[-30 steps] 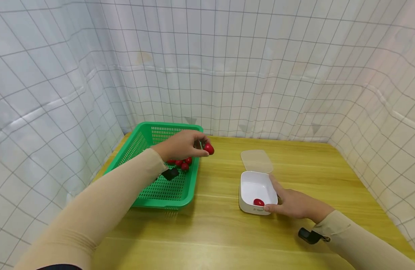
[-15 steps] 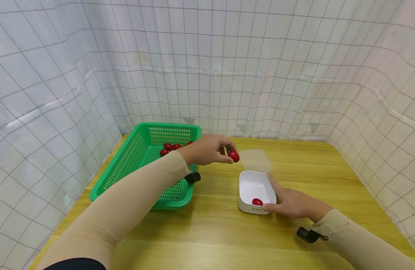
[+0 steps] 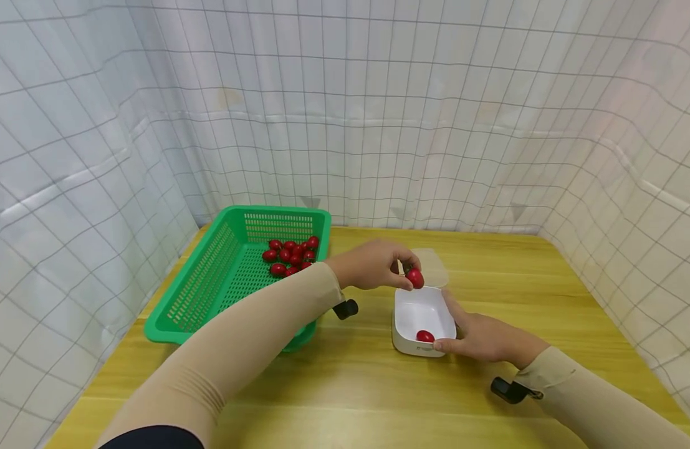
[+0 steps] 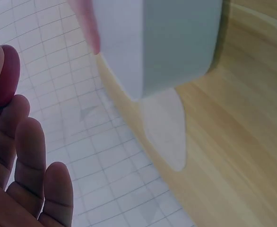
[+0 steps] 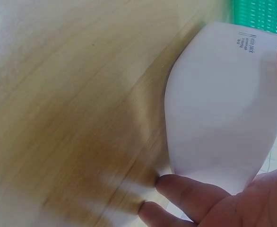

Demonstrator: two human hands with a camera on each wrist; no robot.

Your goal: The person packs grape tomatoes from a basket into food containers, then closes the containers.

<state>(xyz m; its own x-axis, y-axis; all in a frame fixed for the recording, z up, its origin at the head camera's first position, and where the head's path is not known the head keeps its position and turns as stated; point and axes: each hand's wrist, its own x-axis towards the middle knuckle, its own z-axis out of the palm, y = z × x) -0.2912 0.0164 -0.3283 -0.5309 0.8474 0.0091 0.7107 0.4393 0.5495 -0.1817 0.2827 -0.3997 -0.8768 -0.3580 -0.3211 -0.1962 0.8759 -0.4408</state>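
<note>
My left hand [image 3: 373, 265] pinches a red cherry tomato [image 3: 416, 279] between thumb and fingers, over the back rim of a white plastic box [image 3: 406, 343]. In the left wrist view that tomato [image 4: 10, 78] shows a bit of green stem. One red tomato [image 3: 425, 336] lies inside the box at its front. My right hand [image 3: 479, 337] holds the box by its right side, thumb at the front rim and fingers toward the back corner. Small print marks the box wall [image 5: 223, 94] in the right wrist view.
To the left stands a green slotted basket [image 3: 277, 210] with several cherry tomatoes [image 3: 285, 254] near its right side. A translucent lid [image 3: 434, 267] lies behind the box on the wooden table [image 3: 345, 386]. Gridded white sheeting [image 3: 356, 125] surrounds the table's back and sides.
My left hand has carried the tomato rightward from over the basket's edge to the box's back rim. More tomatoes in the basket have come into sight. The right hand keeps its hold.
</note>
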